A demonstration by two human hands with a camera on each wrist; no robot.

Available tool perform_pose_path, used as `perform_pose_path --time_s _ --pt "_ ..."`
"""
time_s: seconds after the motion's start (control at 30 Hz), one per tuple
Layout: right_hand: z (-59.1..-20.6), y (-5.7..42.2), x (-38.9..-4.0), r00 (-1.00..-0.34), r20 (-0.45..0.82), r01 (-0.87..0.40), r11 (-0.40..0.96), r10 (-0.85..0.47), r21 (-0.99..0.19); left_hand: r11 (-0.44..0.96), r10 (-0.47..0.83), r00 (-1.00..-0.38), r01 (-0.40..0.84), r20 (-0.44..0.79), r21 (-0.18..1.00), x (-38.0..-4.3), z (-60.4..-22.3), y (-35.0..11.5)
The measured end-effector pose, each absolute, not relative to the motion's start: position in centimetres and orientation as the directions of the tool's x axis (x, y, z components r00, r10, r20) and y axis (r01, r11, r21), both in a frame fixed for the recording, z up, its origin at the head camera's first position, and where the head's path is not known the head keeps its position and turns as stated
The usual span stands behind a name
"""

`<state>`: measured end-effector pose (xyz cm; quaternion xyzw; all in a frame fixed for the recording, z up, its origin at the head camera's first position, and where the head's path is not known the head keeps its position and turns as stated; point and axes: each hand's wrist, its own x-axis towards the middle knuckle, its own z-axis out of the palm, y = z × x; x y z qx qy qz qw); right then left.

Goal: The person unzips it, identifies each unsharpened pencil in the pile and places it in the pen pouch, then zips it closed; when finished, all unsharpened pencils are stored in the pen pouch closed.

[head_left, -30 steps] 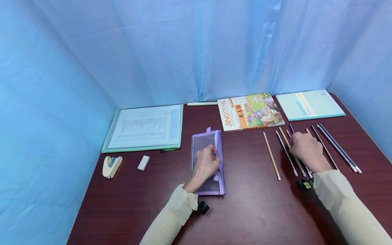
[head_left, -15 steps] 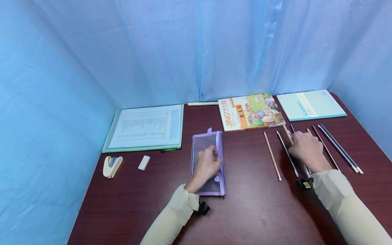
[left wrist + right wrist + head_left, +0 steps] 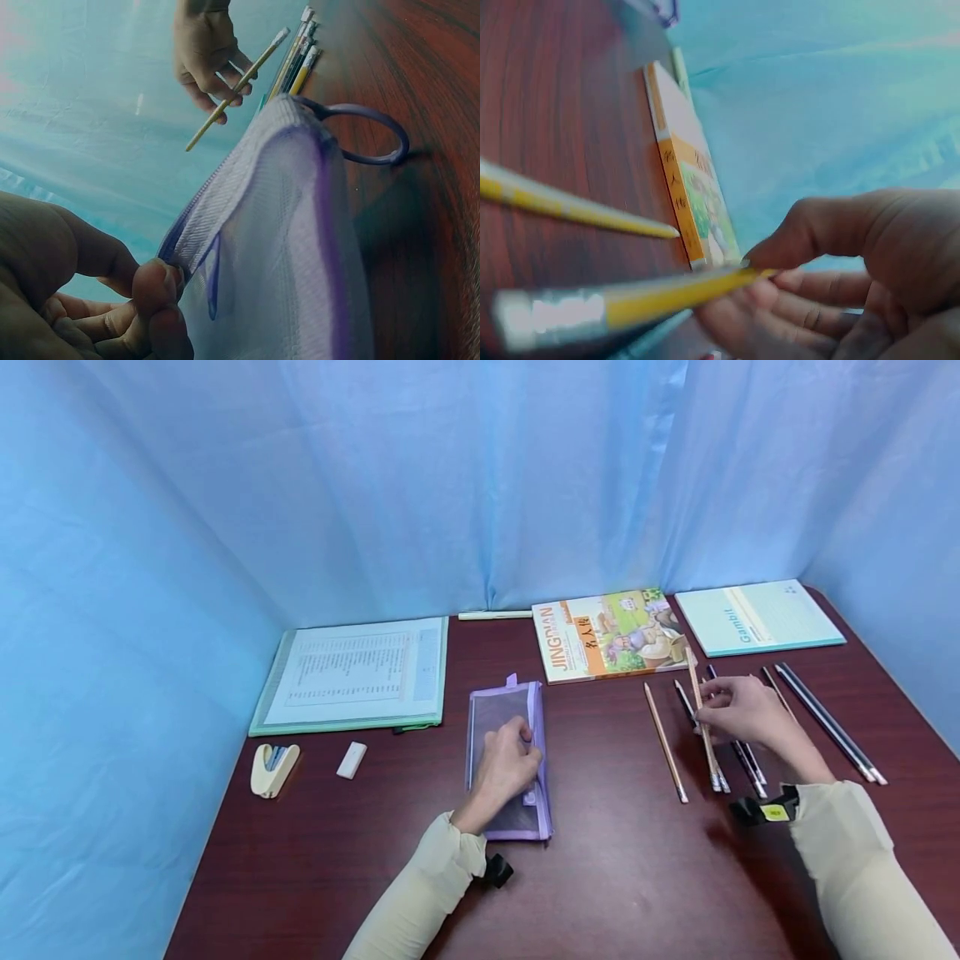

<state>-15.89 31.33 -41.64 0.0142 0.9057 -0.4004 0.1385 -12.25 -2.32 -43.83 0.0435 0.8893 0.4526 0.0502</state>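
Note:
My left hand (image 3: 504, 770) rests over a purple mesh zip pencil case (image 3: 501, 700). In the left wrist view, its thumb and fingers pinch the case's zipper edge (image 3: 196, 244), and a purple loop hangs at the far end. My right hand (image 3: 744, 712) pinches a natural-wood pencil (image 3: 693, 670) by its middle, raised above the table, with the eraser end toward me. Close up in the right wrist view, the pencil's white eraser and metal band (image 3: 551, 319) look blurred. Another wooden pencil (image 3: 666, 739) lies to the left of it, and dark pencils (image 3: 825, 718) lie to the right.
Along the back are a picture-covered book (image 3: 615, 635), a pale green notebook (image 3: 761, 618), a light pen (image 3: 495, 614) and a green-edged document folder (image 3: 352, 672). On the left lie a white eraser (image 3: 352, 760) and a cream holder (image 3: 273, 768) with blue pieces. Blue curtains (image 3: 480, 485) surround the dark table.
My right hand has lifted the wooden pencil from among the others, turned palm-inward and moved slightly toward the left. The left hand keeps its place on the pencil case.

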Motion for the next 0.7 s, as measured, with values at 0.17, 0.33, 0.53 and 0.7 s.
perform_pose_path --time_s 0.17,0.33,0.53,0.7 --pt "-43.1 31.1 -15.8 -0.930 -0.289 0.231 0.253 -0.226 -0.940 0.582 0.126 -0.991 0.036 -0.046 0.812 -12.2 -43.9 -2.4" --pt "-44.1 30.2 -15.5 -0.904 -0.264 0.272 0.024 -0.336 -0.962 0.581 0.127 -0.991 0.044 -0.037 0.813 -12.3 -43.9 -2.4" --pt "-44.8 28.0 -15.6 -0.866 -0.247 0.293 -0.040 -0.435 -0.955 0.583 0.123 -0.992 0.043 -0.035 0.811 -12.4 -43.8 -2.5" --pt "-45.1 25.2 -15.7 -0.836 -0.252 0.327 -0.075 -0.487 -0.942 0.586 0.124 -0.992 0.048 -0.031 0.809 -12.4 -43.8 -2.4"
